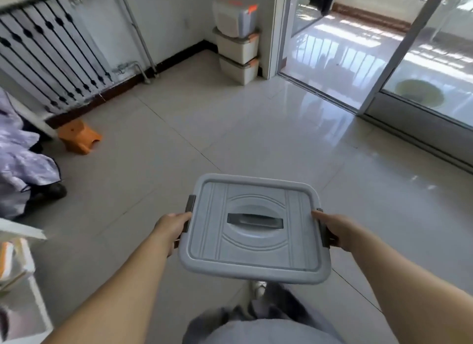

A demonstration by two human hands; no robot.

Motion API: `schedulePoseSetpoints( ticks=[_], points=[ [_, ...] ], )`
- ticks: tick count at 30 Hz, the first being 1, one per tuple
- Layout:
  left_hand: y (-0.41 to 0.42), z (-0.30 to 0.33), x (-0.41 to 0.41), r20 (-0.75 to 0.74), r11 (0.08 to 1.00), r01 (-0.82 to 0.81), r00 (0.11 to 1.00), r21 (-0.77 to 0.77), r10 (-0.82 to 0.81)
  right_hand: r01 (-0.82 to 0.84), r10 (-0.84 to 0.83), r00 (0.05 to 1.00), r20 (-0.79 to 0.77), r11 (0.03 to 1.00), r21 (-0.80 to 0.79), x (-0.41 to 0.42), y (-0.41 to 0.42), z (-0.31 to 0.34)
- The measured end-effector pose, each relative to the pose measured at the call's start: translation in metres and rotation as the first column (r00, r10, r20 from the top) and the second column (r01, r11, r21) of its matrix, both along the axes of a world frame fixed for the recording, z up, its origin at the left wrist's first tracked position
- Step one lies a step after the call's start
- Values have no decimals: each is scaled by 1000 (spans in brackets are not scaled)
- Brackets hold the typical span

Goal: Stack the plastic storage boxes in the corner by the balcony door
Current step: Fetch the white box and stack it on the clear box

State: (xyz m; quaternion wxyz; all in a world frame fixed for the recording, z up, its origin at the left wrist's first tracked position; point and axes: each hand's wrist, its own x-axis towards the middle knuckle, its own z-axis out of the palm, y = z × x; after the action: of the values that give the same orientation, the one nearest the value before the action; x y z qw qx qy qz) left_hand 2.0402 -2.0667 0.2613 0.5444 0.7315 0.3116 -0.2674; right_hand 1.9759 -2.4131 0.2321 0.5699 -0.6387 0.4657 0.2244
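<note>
Right, a grey box [253,228] with lid on is carried in the air above the tiled floor [230,128], low centre in view, lid slightly tilted, dark handle [255,221] on top. Left hand [171,227] closed on the box's left side at the dark clasp [190,203]; right hand [337,231] closed on the right side at the other clasp [325,237]. Fingers under the rim, hidden. Far ahead in the corner, just left of the open balcony door [332,41], a stack [238,41] of three boxes with orange clasps, the top one greyer and sitting tilted. Radiator [51,57] along the left wall, orange stool [79,136] below it. Stack well apart from the carried box.
</note>
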Motion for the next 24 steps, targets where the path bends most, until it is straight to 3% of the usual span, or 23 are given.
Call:
schedulePoseSetpoints(
  ticks=[6, 13, 24],
  points=[
    [15, 6, 133, 35, 995, -98, 995, 26, 97, -160, 163, 986, 48, 985, -65, 176, 8, 16],
    [27, -17, 299, 37, 986, -164, 986, -14, 164, -204, 209, 977, 49, 975, -89, 358, 14, 7],
    [18, 8, 617, 87, 999, 38, 995, 35, -41, -91, 92, 996, 15, 994, -56, 608, 7, 15]
  ],
)
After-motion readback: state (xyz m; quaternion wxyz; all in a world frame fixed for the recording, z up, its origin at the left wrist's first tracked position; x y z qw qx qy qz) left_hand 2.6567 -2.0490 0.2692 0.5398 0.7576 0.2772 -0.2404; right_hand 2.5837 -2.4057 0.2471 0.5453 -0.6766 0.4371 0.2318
